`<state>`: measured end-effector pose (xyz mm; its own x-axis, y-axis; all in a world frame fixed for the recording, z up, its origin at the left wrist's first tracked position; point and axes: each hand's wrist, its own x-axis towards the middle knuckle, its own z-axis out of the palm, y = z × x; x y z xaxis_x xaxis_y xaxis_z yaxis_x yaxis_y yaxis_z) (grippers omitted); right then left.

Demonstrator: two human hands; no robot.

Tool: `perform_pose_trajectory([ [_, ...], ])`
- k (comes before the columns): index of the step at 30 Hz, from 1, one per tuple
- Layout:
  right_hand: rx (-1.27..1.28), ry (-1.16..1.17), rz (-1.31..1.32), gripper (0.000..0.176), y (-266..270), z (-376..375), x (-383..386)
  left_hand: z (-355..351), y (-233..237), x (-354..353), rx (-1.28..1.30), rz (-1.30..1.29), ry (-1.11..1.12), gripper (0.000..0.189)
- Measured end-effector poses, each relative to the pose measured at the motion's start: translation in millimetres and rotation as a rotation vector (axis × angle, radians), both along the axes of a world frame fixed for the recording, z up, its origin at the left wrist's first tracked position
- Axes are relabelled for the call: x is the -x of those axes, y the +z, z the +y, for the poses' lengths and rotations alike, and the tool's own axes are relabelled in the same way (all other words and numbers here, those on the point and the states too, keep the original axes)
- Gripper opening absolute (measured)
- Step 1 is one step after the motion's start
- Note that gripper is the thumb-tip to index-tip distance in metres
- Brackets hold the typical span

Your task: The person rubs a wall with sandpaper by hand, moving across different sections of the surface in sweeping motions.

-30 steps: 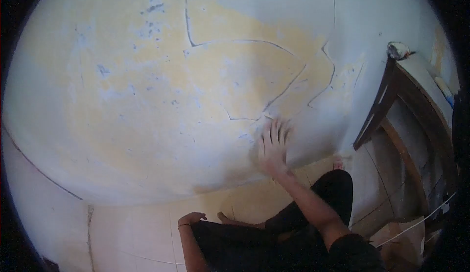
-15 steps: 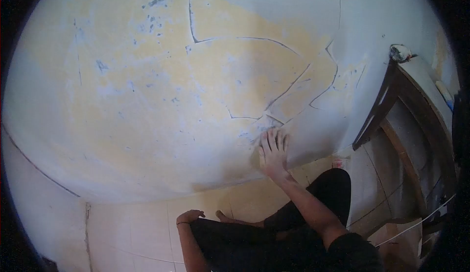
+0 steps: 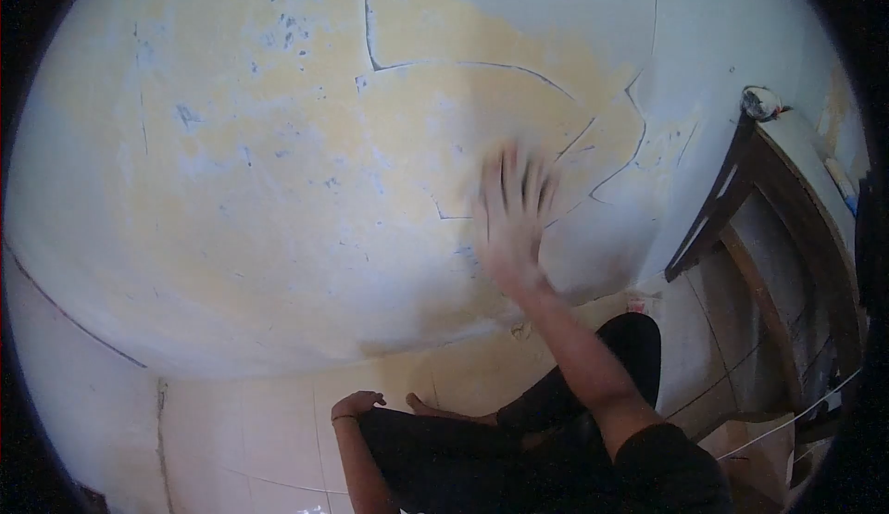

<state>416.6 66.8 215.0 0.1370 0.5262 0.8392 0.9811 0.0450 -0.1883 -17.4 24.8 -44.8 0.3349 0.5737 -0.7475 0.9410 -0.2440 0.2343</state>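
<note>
Yellow-and-white patchy wall, looks plastered, directly in front of the right hand, reaching out to both sides of it. Judged rigid, heavy and fixed: nothing to grip, so a flat palm suits it best. Surface likely dusty and a bit slippery, brittle along the dark cracks right of the right hand. Tiled floor below both hands. Dark wooden frame well apart, right of the right hand. Dark trousers below the right hand, next to the left.

Right hand: fingers stretched up and spread, blurred; can't tell if the palm touches or covers anything. Left hand: lies loose at the knee, fingers unclenched, nothing seen in it. Whitish lump on the frame's corner, up and right of the right hand.
</note>
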Motion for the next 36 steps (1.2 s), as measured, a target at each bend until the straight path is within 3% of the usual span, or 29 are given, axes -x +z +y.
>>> perform_pose_trajectory([
  [2, 0.202, 0.098, 0.031, 0.05, -124.8, -8.9, 7.5, -5.5, 6.0, -4.4, 0.0, -0.017, 0.068, 0.035],
  [5, 0.205, 0.101, -0.004, 0.051, -152.2, -15.7, 2.2, -1.5, -27.1, 11.8, 0.008, 0.042, 0.106, 0.035],
  [6, 0.141, 0.072, -0.033, 0.053, -124.5, -6.1, -0.6, 0.7, -12.4, 3.9, -0.018, 0.03, 0.075, 0.034],
  [8, 0.049, -0.003, 0.041, 0.057, -17.1, -0.7, -1.0, -13.6, 32.6, -20.5, -0.031, 0.014, 0.013, 0.033],
  [9, -0.107, 0.002, 0.054, 0.057, 31.6, 5.2, -5.9, -10.3, 23.9, -16.9, -0.034, 0.048, -0.066, 0.032],
  [10, -0.194, 0.004, 0.046, 0.058, 76.6, 6.7, -11.4, -11.1, 21.5, -16.1, -0.021, 0.032, -0.009, 0.032],
  [12, -0.309, -0.003, 0.038, 0.058, 109.3, 14.4, -16.1, -7.1, 23.5, -19.2, -0.011, -0.004, 0.106, 0.032],
  [14, -0.357, -0.023, 0.032, 0.057, 117.4, 18.5, -18.2, -3.8, 15.1, -9.2, -0.036, 0.004, -0.016, 0.033],
  [15, -0.299, -0.005, 0.028, 0.057, 103.4, 16.5, -17.4, -4.1, 12.4, -7.8, -0.049, 0.005, -0.077, 0.034],
  [17, -0.155, 0.013, 0.023, 0.054, 33.1, 9.5, -11.8, -2.9, 5.9, -7.7, 0.009, 0.0, 0.082, 0.036],
  [21, 0.197, 0.075, 0.059, 0.052, -171.3, -16.0, -5.2, -3.7, -5.5, -1.9, 0.079, 0.015, 0.334, 0.04],
  [24, 0.154, 0.015, 0.062, 0.056, -118.3, -14.5, -6.0, -0.6, -17.0, 4.1, 0.093, 0.021, 0.334, 0.041],
  [27, -0.113, -0.021, 0.11, 0.058, 22.2, 3.2, -15.0, -0.8, -14.8, 6.0, 0.022, -0.021, 0.183, 0.041],
  [29, -0.262, -0.017, 0.09, 0.057, 99.6, 5.6, -21.3, -1.5, -6.2, 0.6, 0.067, -0.028, 0.257, 0.042],
  [33, -0.31, -0.046, 0.071, 0.057, 106.9, 17.0, -22.3, -6.8, 24.6, -20.8, 0.072, 0.032, 0.344, 0.041],
  [36, -0.029, -0.044, 0.05, 0.057, -5.9, 4.3, -15.4, -2.5, -14.5, 6.5, 0.005, -0.031, 0.24, 0.039],
])
